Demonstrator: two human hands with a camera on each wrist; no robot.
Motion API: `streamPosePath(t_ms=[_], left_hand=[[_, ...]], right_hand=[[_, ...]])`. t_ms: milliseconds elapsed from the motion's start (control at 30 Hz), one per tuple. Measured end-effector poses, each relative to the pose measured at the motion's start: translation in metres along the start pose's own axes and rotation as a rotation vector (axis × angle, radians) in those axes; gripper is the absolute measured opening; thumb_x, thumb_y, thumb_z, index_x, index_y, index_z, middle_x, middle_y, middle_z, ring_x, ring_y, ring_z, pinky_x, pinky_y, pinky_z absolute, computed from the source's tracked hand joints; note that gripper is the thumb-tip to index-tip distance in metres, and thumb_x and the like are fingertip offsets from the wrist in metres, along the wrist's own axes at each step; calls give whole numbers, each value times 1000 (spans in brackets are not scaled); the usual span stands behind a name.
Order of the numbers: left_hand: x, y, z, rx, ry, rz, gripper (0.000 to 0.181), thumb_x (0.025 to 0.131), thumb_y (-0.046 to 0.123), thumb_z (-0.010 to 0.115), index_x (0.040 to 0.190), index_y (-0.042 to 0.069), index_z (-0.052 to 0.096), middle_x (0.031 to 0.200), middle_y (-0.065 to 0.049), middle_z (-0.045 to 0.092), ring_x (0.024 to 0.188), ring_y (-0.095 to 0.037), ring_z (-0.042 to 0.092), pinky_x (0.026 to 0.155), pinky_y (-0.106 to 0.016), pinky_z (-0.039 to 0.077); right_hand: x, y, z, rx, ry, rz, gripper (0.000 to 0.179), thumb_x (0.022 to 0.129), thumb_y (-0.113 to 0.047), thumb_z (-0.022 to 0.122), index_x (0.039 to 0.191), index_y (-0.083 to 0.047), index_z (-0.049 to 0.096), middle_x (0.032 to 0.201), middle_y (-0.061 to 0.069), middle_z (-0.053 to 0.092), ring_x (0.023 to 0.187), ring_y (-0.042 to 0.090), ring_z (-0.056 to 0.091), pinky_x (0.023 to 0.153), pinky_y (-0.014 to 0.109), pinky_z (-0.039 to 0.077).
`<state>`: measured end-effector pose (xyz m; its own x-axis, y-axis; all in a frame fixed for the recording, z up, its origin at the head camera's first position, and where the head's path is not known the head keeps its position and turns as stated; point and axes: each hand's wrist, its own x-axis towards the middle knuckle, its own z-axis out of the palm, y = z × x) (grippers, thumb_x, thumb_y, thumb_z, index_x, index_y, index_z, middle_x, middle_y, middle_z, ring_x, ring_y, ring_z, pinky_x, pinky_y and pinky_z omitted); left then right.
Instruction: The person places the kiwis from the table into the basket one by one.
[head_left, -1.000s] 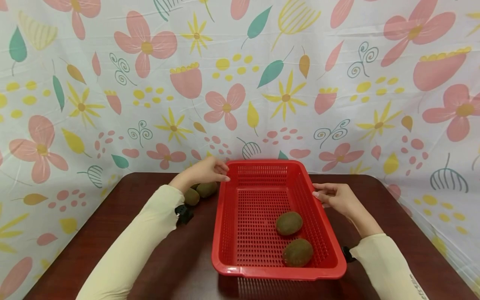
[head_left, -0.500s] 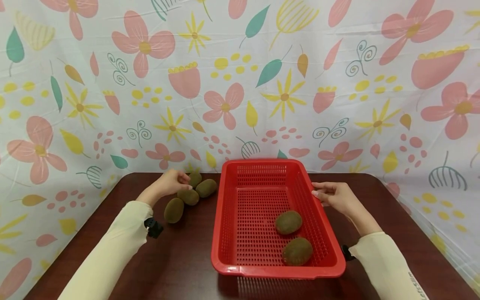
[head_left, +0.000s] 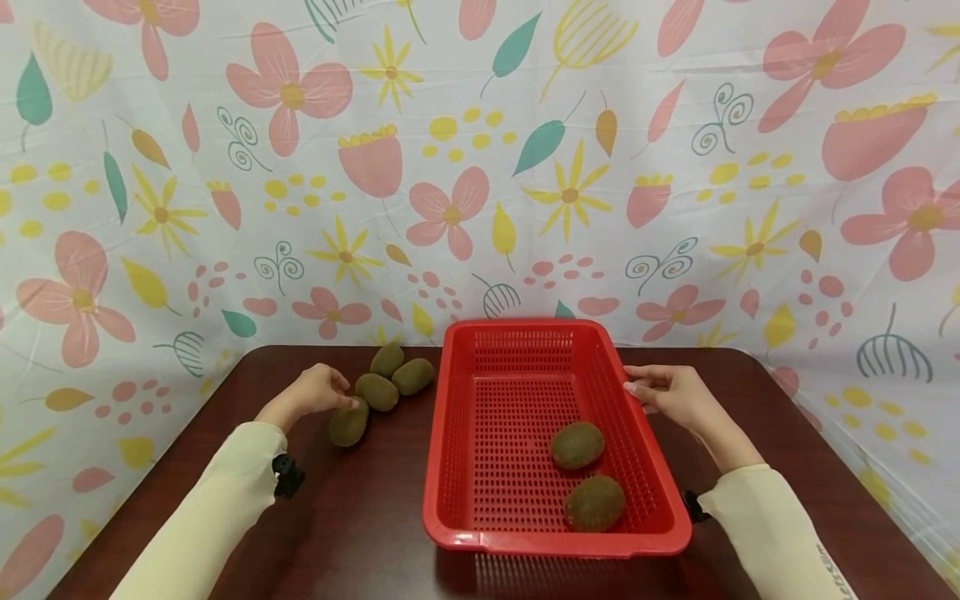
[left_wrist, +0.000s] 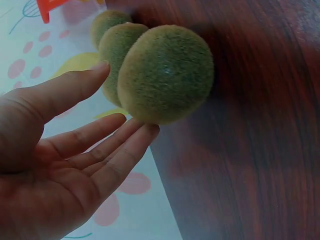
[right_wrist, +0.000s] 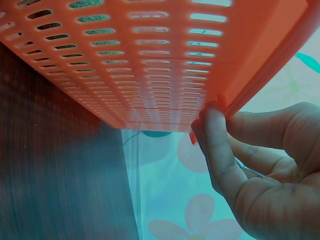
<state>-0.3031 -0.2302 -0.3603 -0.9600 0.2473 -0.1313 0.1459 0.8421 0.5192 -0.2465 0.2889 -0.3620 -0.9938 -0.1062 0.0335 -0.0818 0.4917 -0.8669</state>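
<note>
My left hand (head_left: 313, 390) is over the nearest kiwi (head_left: 348, 425) of a small group on the table's left side. In the left wrist view, its thumb and fingers are spread, with the fingertips right at that fuzzy kiwi (left_wrist: 167, 75); whether they touch it I cannot tell. Behind it lie several more: a kiwi (head_left: 377, 392), another kiwi (head_left: 413, 377) and a far kiwi (head_left: 387, 360). My right hand (head_left: 678, 400) pinches the right rim of a red plastic basket (head_left: 558, 543) between thumb and fingers. Inside the basket rest a kiwi (head_left: 577, 445) and a second kiwi (head_left: 595, 503), both toward the near right.
The dark brown wooden table (head_left: 360, 533) carries everything. A floral curtain (head_left: 480, 233) hangs right behind its far edge. The basket's slotted side wall (right_wrist: 150, 65) rises beside my right hand.
My left hand has come away from the basket's left rim, moving left and toward me to the nearest kiwi. The right hand, basket and kiwis have stayed put.
</note>
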Motion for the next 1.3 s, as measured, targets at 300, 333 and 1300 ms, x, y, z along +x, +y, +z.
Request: streamPosePath(t_ms=[300,333,1300], left_hand=[[-2,-4,6,-47,-43,-73,50,82,15,77,114,-19,58,111,-34,60,84,-33,68,75,-43,55],[-2,-5,7,-57,-48,-88,51,82,15,77,114,-20,58,112,-34,59,80,-31,69,74,-42,56],[0,7,-7,-272,-101,-202,46,81,18,78,106,-16,61,102,-24,58,74,-25,68,70,-42,57]], right_hand=[[-1,2,-1,12,-2,-4,49,95,-12,62,133,14,48,102,22,68,77,15,68,70,37,58],[-1,1,-1,11,-3,-6,49,95,-13,62,134,14,48,102,22,68,77,15,68,70,37,58],[0,1,-2,-7,-1,-14,47,95,-12,61,133,14,48,104,24,68,77,15,68,70,36,58]])
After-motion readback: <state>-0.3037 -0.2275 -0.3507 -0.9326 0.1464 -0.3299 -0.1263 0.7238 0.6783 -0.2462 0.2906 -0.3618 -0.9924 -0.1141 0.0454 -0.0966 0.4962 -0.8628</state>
